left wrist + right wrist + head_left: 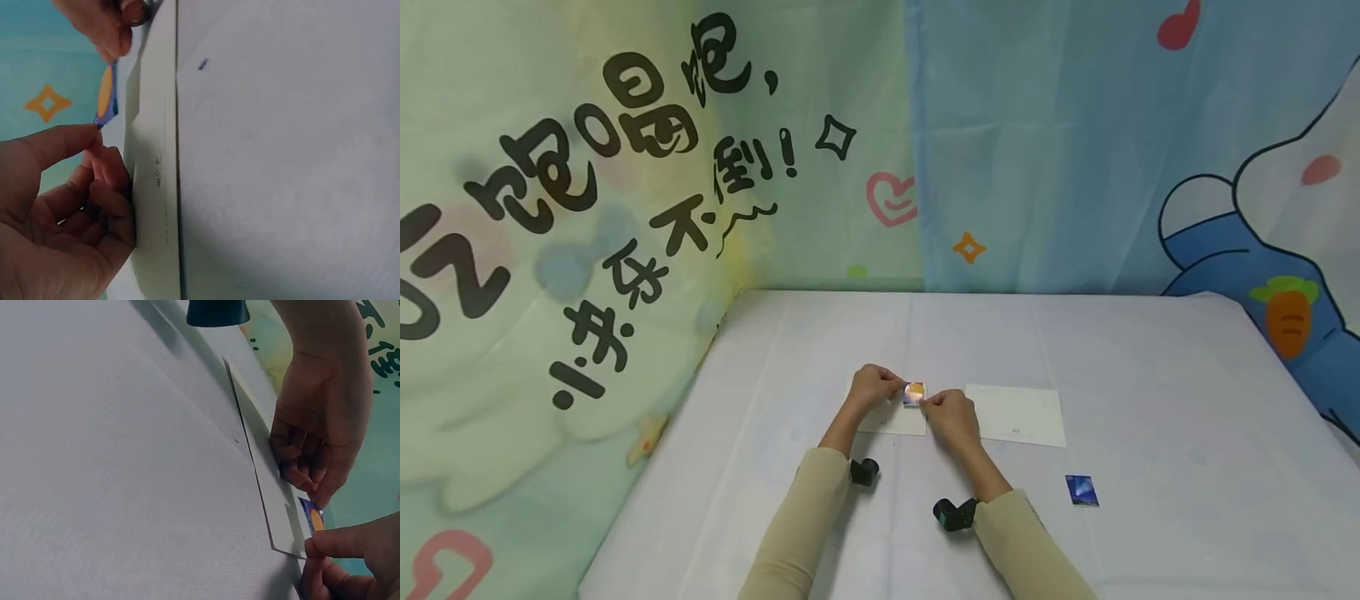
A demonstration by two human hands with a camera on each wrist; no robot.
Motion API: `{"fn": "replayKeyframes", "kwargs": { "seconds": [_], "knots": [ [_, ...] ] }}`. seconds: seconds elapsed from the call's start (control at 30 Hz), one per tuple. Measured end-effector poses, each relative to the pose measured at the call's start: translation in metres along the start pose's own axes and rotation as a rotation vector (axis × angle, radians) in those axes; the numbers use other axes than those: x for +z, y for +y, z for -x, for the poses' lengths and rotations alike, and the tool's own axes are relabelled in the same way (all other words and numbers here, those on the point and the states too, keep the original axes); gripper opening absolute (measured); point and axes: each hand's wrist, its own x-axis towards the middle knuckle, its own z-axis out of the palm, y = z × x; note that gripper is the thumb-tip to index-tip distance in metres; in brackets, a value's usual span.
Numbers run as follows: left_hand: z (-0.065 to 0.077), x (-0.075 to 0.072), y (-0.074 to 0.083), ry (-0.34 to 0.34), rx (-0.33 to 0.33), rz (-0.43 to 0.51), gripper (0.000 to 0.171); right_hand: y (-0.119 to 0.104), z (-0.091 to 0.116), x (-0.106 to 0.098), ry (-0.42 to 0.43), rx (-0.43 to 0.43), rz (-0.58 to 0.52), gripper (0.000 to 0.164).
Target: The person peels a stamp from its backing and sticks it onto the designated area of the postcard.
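Note:
A small purple-and-orange stamp (913, 393) is pinched between both hands, over the upper right part of a white envelope (891, 423). My left hand (872, 386) has the stamp's left edge between thumb and forefinger, its other fingers curled close over the paper. At the opposite edge, the thumb and forefinger of my right hand (953, 419) pinch the stamp. In the left wrist view the stamp (106, 94) stands tilted above the envelope (153, 206), which carries small print. The right wrist view shows the same stamp (314, 515) stretched between the two sets of fingertips.
A second white envelope (1018, 417) lies just right of my right hand. Nearer the front right, a blue stamp (1082, 491) lies on the white-covered table (1187, 500). Black cameras (955, 515) stick out from the wrists. Printed curtains (1037, 150) hang behind and at the left.

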Motion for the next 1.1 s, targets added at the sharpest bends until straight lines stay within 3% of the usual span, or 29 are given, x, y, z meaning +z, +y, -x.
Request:
{"fn": "replayKeyframes", "kwargs": {
  "seconds": [0.53,0.9,1.1],
  "knots": [
    [-0.007,0.002,0.003,0.023,-0.007,-0.146,0.018,-0.002,-0.004,0.002,-0.020,0.060,0.095,0.022],
    [-0.015,0.006,0.005,0.014,-0.110,-0.177,0.019,-0.004,-0.007,-0.001,-0.037,0.068,0.105,0.022],
    [-0.016,0.007,0.003,0.023,-0.108,-0.207,0.017,-0.004,-0.007,0.001,-0.033,0.081,0.115,0.023]
  ]
}}
